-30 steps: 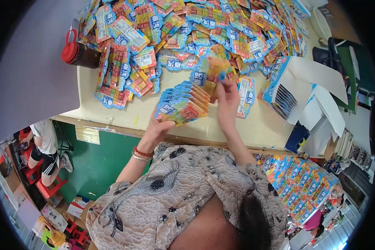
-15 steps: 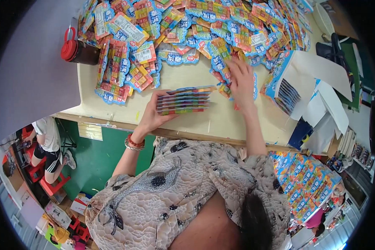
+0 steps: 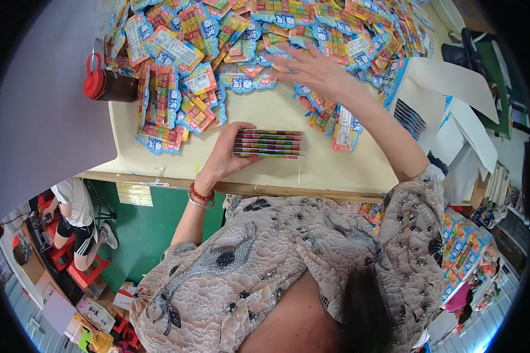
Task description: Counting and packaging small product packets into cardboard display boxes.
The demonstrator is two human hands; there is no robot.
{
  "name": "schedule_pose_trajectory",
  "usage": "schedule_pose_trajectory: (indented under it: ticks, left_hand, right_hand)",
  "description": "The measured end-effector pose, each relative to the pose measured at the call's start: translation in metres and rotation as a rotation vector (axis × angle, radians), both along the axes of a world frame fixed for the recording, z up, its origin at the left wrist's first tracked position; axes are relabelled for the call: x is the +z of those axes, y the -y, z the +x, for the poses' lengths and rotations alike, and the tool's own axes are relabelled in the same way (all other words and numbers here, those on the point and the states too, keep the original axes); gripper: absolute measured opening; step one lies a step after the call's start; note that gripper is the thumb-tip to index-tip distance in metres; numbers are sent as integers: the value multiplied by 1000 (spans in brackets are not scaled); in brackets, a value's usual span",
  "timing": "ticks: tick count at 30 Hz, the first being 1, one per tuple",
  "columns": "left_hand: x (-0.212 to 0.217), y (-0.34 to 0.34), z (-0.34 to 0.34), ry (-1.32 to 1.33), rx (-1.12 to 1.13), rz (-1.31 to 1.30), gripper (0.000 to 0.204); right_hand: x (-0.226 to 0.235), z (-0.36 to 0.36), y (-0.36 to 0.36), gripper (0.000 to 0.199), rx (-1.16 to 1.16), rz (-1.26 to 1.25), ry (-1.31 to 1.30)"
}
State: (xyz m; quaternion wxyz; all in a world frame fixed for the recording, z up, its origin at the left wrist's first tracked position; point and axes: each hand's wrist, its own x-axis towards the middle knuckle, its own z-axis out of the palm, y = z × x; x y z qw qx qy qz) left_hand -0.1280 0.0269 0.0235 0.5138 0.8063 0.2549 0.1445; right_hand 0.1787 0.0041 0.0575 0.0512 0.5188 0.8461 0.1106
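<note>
In my left hand (image 3: 222, 154) is a stack of candy packs (image 3: 271, 143), held edge-on above the front of the table with its layered edges showing. My right hand (image 3: 312, 72) has its fingers spread and holds nothing. It hovers over the near side of a big heap of colourful candy packs (image 3: 197, 29) with scalloped blue edges. Just below the right forearm a single pack (image 3: 346, 128) lies on the table, beside a few others at the heap's edge.
A dark bottle with a red lid (image 3: 113, 85) stands at the table's left end. An open display box (image 3: 411, 117) holding several packs sits at the right, next to white cardboard flaps (image 3: 462, 147). Filled boxes (image 3: 462, 244) are piled below right. A person (image 3: 76, 215) sits at lower left.
My right hand has moved up and left from the packs near the heap's edge, its fingers spreading. The stack in my left hand has shifted slightly right and sits more evenly.
</note>
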Motion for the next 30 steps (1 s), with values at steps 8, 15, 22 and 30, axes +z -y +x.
schedule_pose_trajectory:
  ticks: [8,15,22,30]
  left_hand:
    - [-7,-2,-11,-60,-53,-70,63]
    - [-14,6,-16,50,-66,-105,64]
    - [-10,9,-15,140,-78,-63,69]
    - [-20,26,-12,201,86,51,75]
  right_hand:
    - [40,-2,-26,26,283,-151,114]
    - [58,-11,-22,2,131,-282,51]
    - [55,-42,-26,19,280,-75,-345]
    - [36,-63,22,15,-279,-597,-662]
